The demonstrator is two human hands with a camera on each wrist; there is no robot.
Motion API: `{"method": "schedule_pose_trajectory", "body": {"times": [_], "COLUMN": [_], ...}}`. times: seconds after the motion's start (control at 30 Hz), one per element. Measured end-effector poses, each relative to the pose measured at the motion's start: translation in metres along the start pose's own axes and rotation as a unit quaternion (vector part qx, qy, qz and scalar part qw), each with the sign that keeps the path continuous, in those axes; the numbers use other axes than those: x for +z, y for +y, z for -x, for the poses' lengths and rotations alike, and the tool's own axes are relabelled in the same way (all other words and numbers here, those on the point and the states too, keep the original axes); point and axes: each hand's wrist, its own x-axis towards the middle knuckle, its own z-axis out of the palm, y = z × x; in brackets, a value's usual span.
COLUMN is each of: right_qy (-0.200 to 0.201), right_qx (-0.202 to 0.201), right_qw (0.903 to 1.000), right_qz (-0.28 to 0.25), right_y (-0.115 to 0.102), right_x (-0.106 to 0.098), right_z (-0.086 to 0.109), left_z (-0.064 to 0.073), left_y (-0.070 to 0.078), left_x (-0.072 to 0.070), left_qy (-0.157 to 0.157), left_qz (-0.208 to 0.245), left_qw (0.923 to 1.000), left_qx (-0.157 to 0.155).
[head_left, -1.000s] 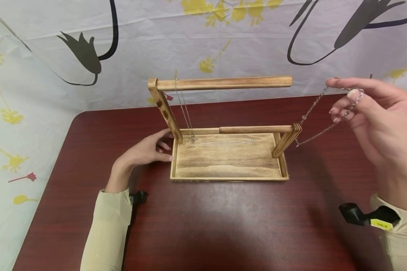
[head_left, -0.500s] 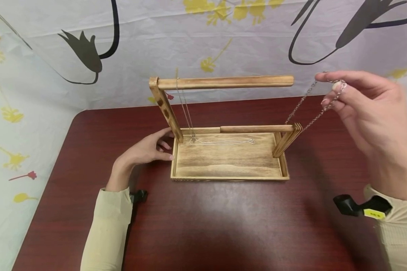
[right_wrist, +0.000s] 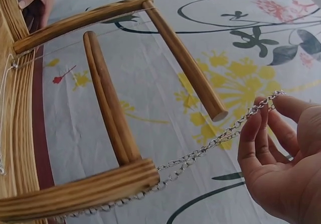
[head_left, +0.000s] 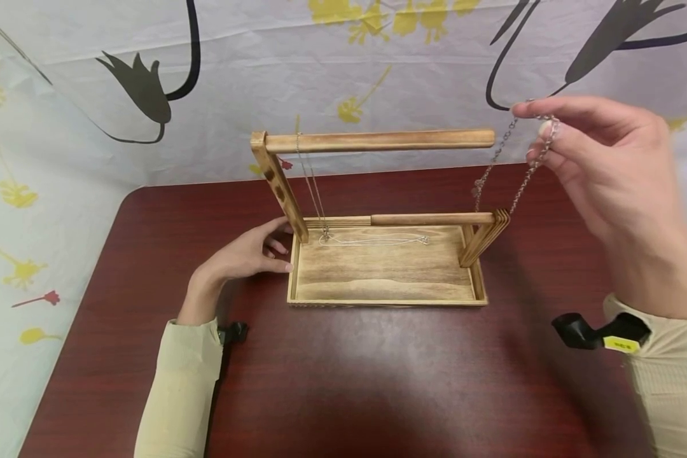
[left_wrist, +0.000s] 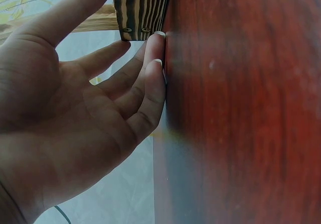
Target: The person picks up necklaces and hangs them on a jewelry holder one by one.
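Moving up and toward the tabletop's left edge since the earlier frames, the right hand (head_left: 618, 159) has brought the silver chain (right_wrist: 215, 141) close to the free end of the upper bar (head_left: 378, 140) of a wooden stand. A second ago the chain hung clear to the right of the lower bar (head_left: 432, 219); now its two strands drop on either side of that bar's right end in the head view, and its lowest part is hidden there. It is apart from the upper bar. The left hand, the tray (head_left: 386, 303) and the thin necklace (head_left: 325, 234) have kept their places.

The right hand is raised above the tabletop (head_left: 378, 388), reaching in from its right side. Its index finger and thumb are held a little apart with the chain caught across their tips, the other fingers bent beneath. The left hand (head_left: 240, 254) rests low beside the tray's left edge, palm inward, thumb touching the edge, fingers relaxed and lightly bent, gripping nothing firmly.

The stand sits toward the tabletop's back edge. The necklace hangs from the left end of the upper bar down into the tray's back left corner.
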Motion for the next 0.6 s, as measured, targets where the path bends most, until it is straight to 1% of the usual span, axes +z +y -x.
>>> {"method": "schedule_pose_trajectory", "body": {"times": [0.2, 0.43, 0.6], "right_qy": [-0.026, -0.027, -0.043], "right_qx": [-0.021, -0.024, -0.024], "right_qw": [0.9994, 0.9993, 0.9988], "right_qz": [0.006, 0.008, -0.005], "right_y": [0.007, 0.012, 0.016], "right_x": [0.009, 0.018, 0.024], "right_z": [-0.005, -0.009, -0.011], "left_z": [0.0, -0.001, 0.0], "left_y": [-0.001, 0.0, 0.0], "left_x": [0.0, 0.0, 0.001], "left_qy": [0.002, 0.0, 0.001], "left_qz": [0.001, 0.002, -0.002], "left_qw": [1.0, 1.0, 1.0], "left_qx": [-0.002, -0.002, 0.001]}}
